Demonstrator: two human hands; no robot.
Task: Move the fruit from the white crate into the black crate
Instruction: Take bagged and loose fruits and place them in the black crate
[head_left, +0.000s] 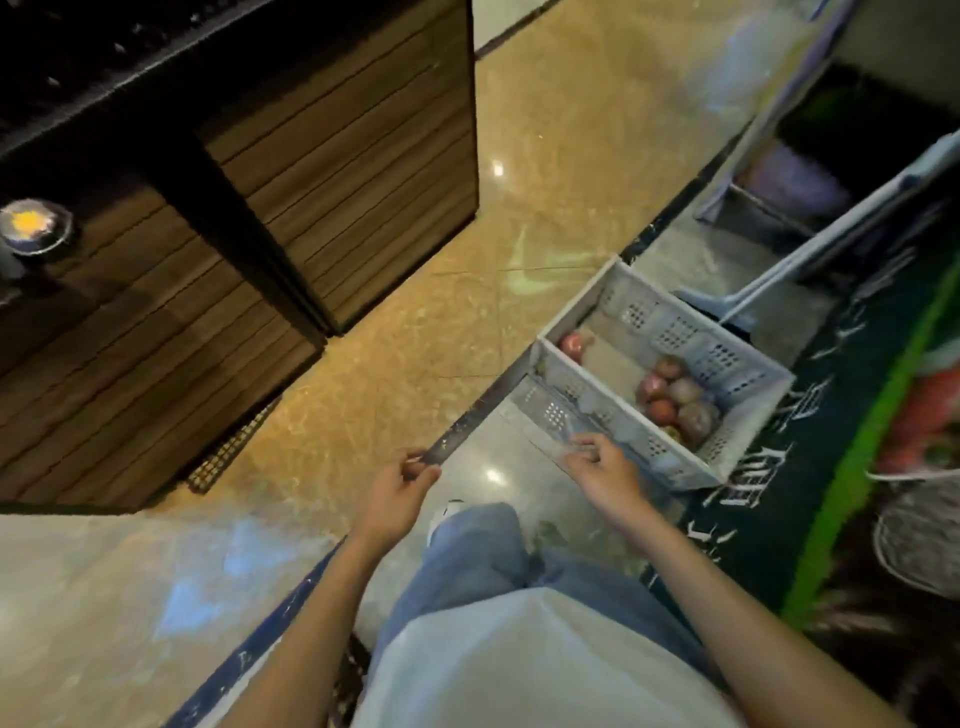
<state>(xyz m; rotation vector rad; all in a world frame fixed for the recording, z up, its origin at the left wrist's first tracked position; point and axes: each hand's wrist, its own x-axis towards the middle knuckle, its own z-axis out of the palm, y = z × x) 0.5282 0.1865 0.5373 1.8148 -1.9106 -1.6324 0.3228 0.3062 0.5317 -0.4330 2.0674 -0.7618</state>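
On floor (545, 182), right of feet: white crate (675, 330) | black crate: can't place it | clear film (545, 431) at crate's near wall | right hand (605, 475) pinches film | left hand (402, 491) curled, on what can't tell | fruit (675, 400) piled at one end, one alone at other | suggest: free a hand, crouch, lift top fruit first

Likely a grocery shop: glossy stone floor (545, 208), a dark slatted wooden display stand (337, 171) beyond the left hand (400, 493), a printed produce banner (841, 493) right of the right hand (605, 475).
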